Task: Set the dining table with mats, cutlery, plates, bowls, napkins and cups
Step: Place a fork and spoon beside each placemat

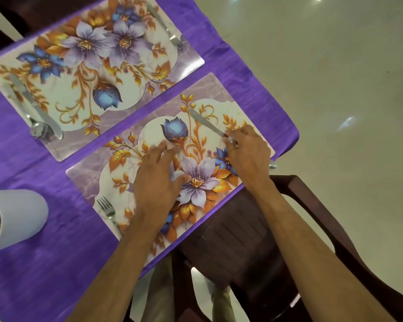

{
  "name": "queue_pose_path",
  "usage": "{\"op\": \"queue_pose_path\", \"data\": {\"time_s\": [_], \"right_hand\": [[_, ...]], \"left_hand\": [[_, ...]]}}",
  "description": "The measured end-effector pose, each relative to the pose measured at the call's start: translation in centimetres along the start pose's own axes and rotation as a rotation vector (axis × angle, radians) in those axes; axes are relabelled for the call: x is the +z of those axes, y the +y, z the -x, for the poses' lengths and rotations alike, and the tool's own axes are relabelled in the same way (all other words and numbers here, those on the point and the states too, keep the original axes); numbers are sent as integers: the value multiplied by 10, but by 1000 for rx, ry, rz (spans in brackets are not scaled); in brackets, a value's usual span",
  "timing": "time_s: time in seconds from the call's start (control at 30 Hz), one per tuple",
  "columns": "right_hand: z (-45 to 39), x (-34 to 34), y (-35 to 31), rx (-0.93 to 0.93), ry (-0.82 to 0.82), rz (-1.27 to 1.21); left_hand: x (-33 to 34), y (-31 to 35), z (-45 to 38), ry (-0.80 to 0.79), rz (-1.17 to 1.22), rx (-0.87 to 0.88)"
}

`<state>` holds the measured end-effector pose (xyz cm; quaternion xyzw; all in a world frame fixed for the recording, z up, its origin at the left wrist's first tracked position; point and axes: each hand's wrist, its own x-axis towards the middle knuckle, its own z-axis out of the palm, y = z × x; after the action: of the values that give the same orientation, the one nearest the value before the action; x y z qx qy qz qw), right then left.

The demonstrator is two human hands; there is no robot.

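- Forearms are reaching out over a dark chair [237,235] that is standing tucked against the table's edge, so the person is leaning across it to work.
- On the near mat [149,140], the left hand [158,180] is lying flat with fingers straight and spread, seemingly pinning the mat.
- At the mat's right end, the right hand [247,149] is pinching the handle of a knife [205,123], its blade pointing away, apparently lining it up.
- A fork [108,211] is lying at the opposite end, leaving the middle free for a plate.
- Beyond, the far mat [96,66] is already carrying a knife and spoon [39,115] and a second fork [165,26].
- A white cup [16,217] is standing to the left on the purple cloth [44,263].
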<state>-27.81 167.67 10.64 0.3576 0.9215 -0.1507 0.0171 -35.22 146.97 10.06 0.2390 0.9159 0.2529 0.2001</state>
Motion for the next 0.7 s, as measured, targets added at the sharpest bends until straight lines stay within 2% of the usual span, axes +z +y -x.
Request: {"op": "queue_pose_path", "data": {"time_s": [0.13, 0.4, 0.6, 0.7], "right_hand": [[-10, -2, 0, 11, 1, 55], [-11, -3, 9, 162, 97, -4], [-11, -5, 10, 165, 94, -4], [-12, -7, 10, 160, 82, 21]], "left_hand": [[0, 0, 0, 8, 6, 25], [-1, 0, 0, 5, 0, 22], [-3, 0, 1, 16, -19, 34], [-1, -4, 0, -27, -59, 51]]}}
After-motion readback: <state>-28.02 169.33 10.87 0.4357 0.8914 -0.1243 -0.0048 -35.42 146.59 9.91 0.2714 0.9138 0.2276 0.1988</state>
